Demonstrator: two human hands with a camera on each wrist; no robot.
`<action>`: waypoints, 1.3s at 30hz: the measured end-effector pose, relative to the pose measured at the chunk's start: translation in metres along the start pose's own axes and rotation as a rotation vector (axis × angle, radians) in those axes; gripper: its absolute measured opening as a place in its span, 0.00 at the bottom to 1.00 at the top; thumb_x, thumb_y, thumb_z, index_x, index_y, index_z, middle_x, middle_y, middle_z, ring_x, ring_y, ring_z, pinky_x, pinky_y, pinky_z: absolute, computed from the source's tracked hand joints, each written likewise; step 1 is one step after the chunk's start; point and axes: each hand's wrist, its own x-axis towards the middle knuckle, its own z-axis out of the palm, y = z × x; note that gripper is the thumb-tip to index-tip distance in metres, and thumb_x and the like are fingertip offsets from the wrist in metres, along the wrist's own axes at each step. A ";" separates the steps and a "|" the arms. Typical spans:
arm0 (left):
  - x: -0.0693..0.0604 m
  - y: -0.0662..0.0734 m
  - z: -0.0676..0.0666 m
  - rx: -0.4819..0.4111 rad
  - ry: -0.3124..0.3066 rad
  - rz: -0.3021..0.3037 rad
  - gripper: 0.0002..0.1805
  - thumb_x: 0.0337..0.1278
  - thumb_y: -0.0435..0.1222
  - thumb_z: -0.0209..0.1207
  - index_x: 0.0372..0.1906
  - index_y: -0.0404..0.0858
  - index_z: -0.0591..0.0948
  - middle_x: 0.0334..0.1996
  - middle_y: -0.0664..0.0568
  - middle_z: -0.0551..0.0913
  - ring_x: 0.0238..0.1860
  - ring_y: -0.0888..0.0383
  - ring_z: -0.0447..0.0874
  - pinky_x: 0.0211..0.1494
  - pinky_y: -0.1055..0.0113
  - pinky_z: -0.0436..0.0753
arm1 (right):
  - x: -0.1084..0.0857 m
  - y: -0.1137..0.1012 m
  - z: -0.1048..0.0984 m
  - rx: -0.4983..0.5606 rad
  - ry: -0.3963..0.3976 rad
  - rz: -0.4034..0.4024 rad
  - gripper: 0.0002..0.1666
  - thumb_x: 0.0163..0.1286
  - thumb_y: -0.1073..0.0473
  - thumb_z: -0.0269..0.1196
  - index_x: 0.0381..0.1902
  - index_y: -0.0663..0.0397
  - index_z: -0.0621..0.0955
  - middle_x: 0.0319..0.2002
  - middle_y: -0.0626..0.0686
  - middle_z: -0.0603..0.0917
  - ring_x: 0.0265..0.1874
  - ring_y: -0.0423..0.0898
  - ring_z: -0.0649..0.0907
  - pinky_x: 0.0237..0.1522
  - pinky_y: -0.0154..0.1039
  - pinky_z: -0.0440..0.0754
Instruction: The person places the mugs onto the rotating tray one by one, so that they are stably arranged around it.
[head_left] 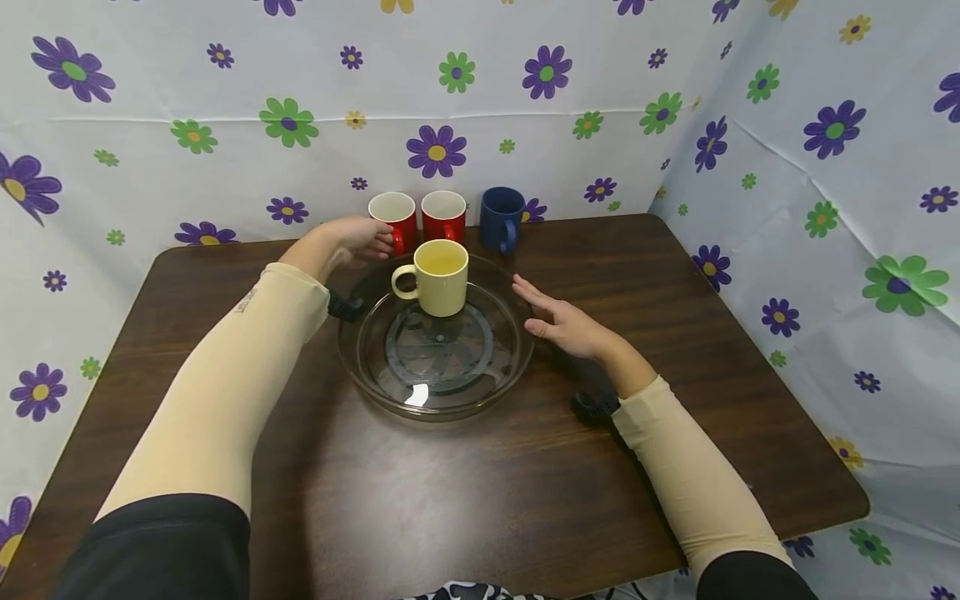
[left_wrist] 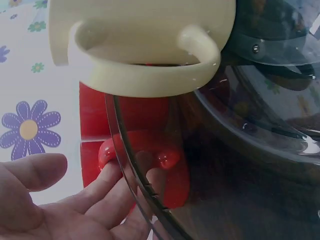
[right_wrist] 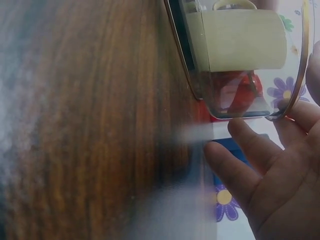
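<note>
Behind the dish (head_left: 442, 413) bearing the yellow mug (head_left: 441, 283), the left red mug (head_left: 396, 220), reached by the unclosed fingers of the left hand (head_left: 351, 239), is best hooked by its handle (head_left: 398, 241) without the dish, flanked by the straight fingers of the right hand (head_left: 576, 328), being bumped.

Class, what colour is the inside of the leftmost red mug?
The leftmost red mug is white inside; the head view shows it best.

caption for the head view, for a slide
Yellow mug in a round transparent tray, left hand at a red mug, right hand beside the tray.
</note>
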 end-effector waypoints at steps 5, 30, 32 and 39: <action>0.001 0.000 -0.001 -0.055 -0.070 -0.024 0.33 0.83 0.46 0.33 0.82 0.37 0.46 0.81 0.42 0.51 0.80 0.45 0.49 0.80 0.46 0.43 | 0.000 0.000 0.001 0.011 -0.002 -0.003 0.47 0.76 0.33 0.51 0.83 0.46 0.52 0.82 0.43 0.44 0.79 0.55 0.53 0.75 0.63 0.51; 0.009 -0.010 -0.007 -0.107 -0.087 -0.105 0.17 0.83 0.45 0.32 0.44 0.41 0.69 0.34 0.55 0.81 0.41 0.53 0.79 0.43 0.60 0.77 | 0.001 0.001 0.001 0.026 0.001 0.014 0.44 0.79 0.39 0.52 0.83 0.48 0.51 0.83 0.46 0.44 0.79 0.56 0.52 0.76 0.62 0.52; 0.009 -0.010 -0.007 -0.111 -0.090 -0.093 0.18 0.83 0.44 0.31 0.43 0.40 0.70 0.31 0.55 0.81 0.38 0.54 0.81 0.42 0.61 0.78 | 0.001 0.000 0.000 0.025 0.001 0.005 0.44 0.78 0.37 0.52 0.83 0.44 0.51 0.82 0.43 0.44 0.79 0.55 0.53 0.76 0.62 0.53; 0.010 -0.012 -0.007 -0.204 -0.021 -0.059 0.17 0.83 0.42 0.34 0.38 0.37 0.68 0.24 0.55 0.75 0.25 0.61 0.77 0.32 0.69 0.79 | 0.000 -0.003 0.001 0.032 0.002 -0.001 0.43 0.79 0.40 0.52 0.83 0.48 0.52 0.82 0.46 0.44 0.79 0.57 0.54 0.75 0.61 0.54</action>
